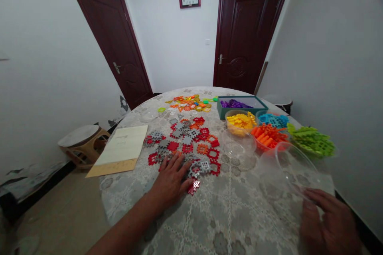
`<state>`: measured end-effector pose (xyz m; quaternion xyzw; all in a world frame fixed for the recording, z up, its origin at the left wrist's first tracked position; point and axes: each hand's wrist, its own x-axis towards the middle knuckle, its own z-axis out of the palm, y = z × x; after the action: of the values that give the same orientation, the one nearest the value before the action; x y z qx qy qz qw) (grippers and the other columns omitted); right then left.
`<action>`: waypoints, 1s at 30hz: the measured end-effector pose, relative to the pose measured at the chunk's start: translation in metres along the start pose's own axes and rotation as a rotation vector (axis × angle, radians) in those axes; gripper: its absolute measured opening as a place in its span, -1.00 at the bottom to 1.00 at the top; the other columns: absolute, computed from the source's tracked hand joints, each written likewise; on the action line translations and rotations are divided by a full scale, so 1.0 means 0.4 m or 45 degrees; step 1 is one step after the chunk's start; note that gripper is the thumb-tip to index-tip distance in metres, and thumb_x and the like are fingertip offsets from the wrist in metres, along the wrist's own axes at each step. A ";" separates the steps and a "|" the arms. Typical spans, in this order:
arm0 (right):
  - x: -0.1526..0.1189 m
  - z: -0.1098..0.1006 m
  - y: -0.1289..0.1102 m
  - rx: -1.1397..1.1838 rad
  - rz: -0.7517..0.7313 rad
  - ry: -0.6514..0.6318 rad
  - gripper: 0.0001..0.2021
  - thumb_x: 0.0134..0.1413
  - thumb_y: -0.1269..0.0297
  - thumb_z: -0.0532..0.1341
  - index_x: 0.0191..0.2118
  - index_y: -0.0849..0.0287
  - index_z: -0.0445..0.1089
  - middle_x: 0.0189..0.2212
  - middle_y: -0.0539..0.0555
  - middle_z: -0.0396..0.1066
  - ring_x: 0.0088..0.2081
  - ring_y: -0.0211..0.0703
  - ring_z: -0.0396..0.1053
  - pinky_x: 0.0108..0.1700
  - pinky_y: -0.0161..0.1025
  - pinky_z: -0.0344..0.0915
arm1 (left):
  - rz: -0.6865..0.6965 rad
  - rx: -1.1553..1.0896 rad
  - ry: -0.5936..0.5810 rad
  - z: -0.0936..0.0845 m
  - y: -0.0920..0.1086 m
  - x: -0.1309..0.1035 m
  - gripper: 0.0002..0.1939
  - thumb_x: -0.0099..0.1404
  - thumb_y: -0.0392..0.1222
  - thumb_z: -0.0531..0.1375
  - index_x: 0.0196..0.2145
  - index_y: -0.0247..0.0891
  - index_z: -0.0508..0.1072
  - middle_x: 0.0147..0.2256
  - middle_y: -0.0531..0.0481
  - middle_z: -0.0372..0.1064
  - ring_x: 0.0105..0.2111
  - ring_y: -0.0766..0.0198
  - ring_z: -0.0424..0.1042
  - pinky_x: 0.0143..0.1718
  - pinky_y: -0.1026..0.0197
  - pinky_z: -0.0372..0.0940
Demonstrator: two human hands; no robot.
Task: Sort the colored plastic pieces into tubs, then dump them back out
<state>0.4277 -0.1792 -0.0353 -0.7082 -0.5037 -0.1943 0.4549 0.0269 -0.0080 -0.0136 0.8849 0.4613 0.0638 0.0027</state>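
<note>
My left hand point(173, 175) lies palm down with its fingers spread, its tips on the near edge of a pile of red and grey interlocking toy pieces point(187, 139). A small red piece with a white grid point(194, 187) touches the table beside its thumb. On the right, my right hand point(329, 219) pinches the rim of a clear plastic bowl point(295, 167), which is tilted on its side. No pieces show inside that bowl. Another clear plastic bowl point(239, 145) stands just left of it on the tablecloth.
Bowls of yellow pieces point(241, 121), blue pieces point(273, 120), orange pieces point(269, 137) and green pieces point(312, 141) stand at right. Behind them, a green box point(223, 112) holds purple pieces. Orange and yellow pieces point(191, 102) lie at the far side. A notebook point(122, 143) rests at left.
</note>
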 end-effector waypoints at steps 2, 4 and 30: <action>0.009 -0.023 0.005 -0.066 -0.039 0.065 -0.73 0.37 0.15 0.15 -0.05 0.23 0.47 -0.05 0.31 0.48 0.02 0.28 0.44 0.17 0.28 0.33 | 0.018 0.021 0.036 0.008 -0.006 -0.013 -0.40 0.51 0.24 0.07 0.43 0.15 0.26 0.50 -0.06 0.09 0.50 -0.15 0.02 0.45 -0.42 -0.07; 0.020 -0.046 0.015 -0.114 -0.092 0.123 -0.77 0.35 0.19 0.17 -0.03 0.21 0.45 -0.07 0.28 0.48 0.00 0.21 0.45 0.15 0.20 0.36 | 0.047 0.031 0.090 0.024 -0.013 -0.024 -0.38 0.50 0.24 0.07 0.43 0.14 0.26 0.50 -0.05 0.06 0.51 -0.14 0.01 0.46 -0.39 -0.05; 0.127 0.021 -0.229 0.227 -0.515 -0.570 -0.77 0.38 0.36 0.12 0.03 0.08 0.47 -0.03 0.16 0.52 -0.02 -0.04 0.52 0.03 -0.11 0.48 | 0.032 0.075 0.123 -0.028 -0.017 0.098 -0.46 0.56 0.07 0.06 0.39 -0.10 0.32 0.43 -0.24 0.20 0.42 -0.15 0.18 0.41 -0.35 0.06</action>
<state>0.3657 -0.1376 0.0386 -0.5761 -0.7371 -0.0752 0.3452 0.0425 0.0274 0.0016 0.8862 0.4515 0.0928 -0.0462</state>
